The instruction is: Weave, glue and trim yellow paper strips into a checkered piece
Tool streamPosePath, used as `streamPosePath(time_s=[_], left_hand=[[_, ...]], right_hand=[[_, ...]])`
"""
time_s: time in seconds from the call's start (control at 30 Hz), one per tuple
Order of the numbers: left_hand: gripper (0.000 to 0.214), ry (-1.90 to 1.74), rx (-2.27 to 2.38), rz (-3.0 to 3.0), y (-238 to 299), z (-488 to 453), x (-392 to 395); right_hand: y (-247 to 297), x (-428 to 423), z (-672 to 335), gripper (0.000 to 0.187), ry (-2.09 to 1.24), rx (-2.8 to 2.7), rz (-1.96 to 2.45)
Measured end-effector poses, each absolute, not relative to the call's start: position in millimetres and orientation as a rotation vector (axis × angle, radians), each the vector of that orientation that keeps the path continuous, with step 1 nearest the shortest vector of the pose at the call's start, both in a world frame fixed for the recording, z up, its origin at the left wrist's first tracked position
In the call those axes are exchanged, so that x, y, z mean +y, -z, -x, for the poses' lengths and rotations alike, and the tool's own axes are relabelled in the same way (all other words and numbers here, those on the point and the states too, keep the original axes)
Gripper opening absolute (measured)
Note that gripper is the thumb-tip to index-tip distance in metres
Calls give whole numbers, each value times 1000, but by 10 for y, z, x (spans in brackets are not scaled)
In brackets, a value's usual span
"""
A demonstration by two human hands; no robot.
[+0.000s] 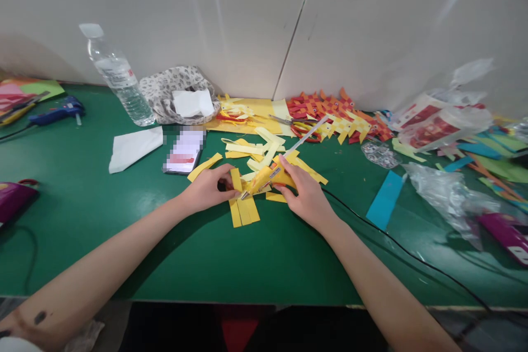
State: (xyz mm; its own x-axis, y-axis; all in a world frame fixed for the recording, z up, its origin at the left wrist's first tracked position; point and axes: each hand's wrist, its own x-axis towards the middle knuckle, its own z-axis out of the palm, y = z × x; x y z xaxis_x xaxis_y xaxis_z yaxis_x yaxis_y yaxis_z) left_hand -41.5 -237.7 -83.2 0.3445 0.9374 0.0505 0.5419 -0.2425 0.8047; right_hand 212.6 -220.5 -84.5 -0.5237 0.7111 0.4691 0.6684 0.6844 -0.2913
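Note:
My right hand is closed round a yellow hot glue gun, with a translucent glue stick jutting from its back and a black cord trailing right. Its metal nozzle points down-left at a small piece woven from yellow paper strips. The fingers of my left hand pinch the left side of that piece; the fingertips partly hide the spot near the nozzle. Loose yellow strips and paler strips lie just behind both hands.
Behind the strips are scissors and red-and-yellow woven paper pieces. A phone, white paper, a water bottle and a blue glue gun stand or lie left. Plastic bags and a blue strip are right.

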Motion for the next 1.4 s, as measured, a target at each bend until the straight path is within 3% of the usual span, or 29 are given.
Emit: streamPosePath(time_s=[1.2, 1.4], left_hand=[[27, -724, 1332, -1950, 802, 418, -2398], [25, -725, 1329, -1946, 811, 415, -2390]], right_hand=[[841, -2228, -2100, 70, -49, -2281, 1160], [846, -2245, -2078, 69, -172, -2304, 1149]])
